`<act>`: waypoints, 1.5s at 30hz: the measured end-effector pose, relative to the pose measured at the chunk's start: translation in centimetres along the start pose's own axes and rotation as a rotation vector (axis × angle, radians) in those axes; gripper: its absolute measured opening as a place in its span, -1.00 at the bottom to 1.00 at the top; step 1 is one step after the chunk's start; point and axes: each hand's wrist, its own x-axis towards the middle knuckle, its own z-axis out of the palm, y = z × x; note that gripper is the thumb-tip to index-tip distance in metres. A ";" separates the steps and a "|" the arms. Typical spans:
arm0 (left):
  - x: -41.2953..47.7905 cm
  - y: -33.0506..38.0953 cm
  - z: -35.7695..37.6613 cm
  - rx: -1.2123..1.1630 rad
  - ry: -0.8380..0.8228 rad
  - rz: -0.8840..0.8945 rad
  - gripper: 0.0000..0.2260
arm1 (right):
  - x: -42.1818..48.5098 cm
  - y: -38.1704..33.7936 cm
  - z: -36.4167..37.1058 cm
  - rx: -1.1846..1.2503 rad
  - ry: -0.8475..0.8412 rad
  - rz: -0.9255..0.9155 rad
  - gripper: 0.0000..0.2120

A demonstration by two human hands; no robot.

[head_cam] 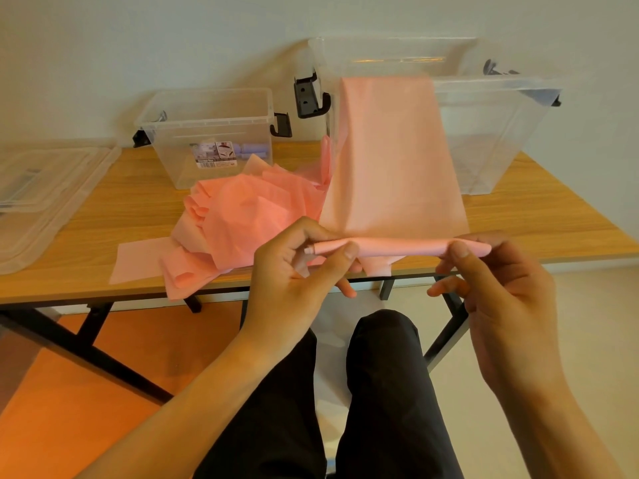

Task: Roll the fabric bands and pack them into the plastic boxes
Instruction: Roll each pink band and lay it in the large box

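Observation:
A pink fabric band (390,160) hangs from the rim of the large clear plastic box (491,133) down to my hands. Its near end is wound into a thin roll (397,246) held just past the table's front edge. My left hand (294,267) pinches the roll's left end between thumb and fingers. My right hand (494,274) pinches the right end. A loose heap of pink bands (242,219) lies on the wooden table (121,209). A smaller clear box (211,133) behind the heap holds pale purple rolls (254,149).
Clear plastic lids (38,198) lie at the table's left end. Both boxes have black latches and stand near the wall. My dark-trousered knees (380,392) are below the hands, with the table's black legs on either side.

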 end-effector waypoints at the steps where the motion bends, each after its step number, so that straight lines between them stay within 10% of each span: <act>1: 0.0 0.0 0.0 -0.002 0.013 -0.005 -0.86 | 0.0 0.0 0.0 -0.010 0.002 -0.003 -0.85; 45: -0.2 -0.4 -0.1 0.102 0.042 0.030 -0.87 | 0.5 -0.1 0.3 -0.083 0.009 -0.061 -0.80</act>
